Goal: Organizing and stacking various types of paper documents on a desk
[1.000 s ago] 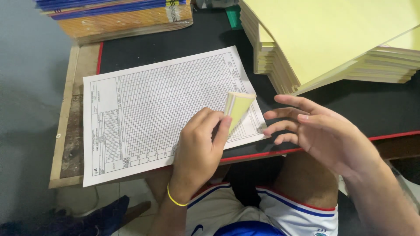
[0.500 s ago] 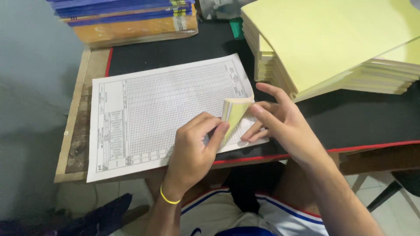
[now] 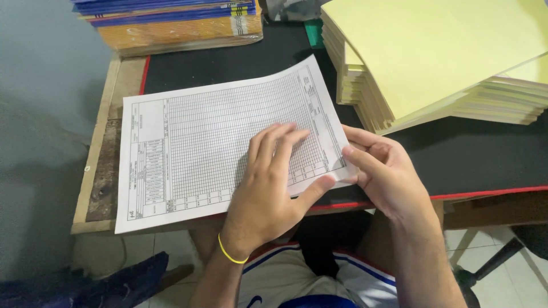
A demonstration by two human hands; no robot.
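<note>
A white printed sheet with a fine grid (image 3: 200,142) lies flat on a black table top (image 3: 479,154), its near left corner hanging over the table's edge. My left hand (image 3: 274,182) rests palm down on the sheet's lower right part, fingers spread flat, thumb at the bottom edge. A yellow band sits on that wrist. My right hand (image 3: 382,171) pinches the sheet's right bottom corner between thumb and fingers.
A tall stack of pale yellow sheets (image 3: 434,57) fills the table's right back. A wrapped pile of books with blue and orange edges (image 3: 177,23) stands at the back left. The wooden table frame (image 3: 97,165) shows at left. My knees are below the front edge.
The sheet's lower right corner was folded up showing a yellowish underside; now it lies flat. My left hand moved onto the sheet and spread out; my right hand closed on the corner.
</note>
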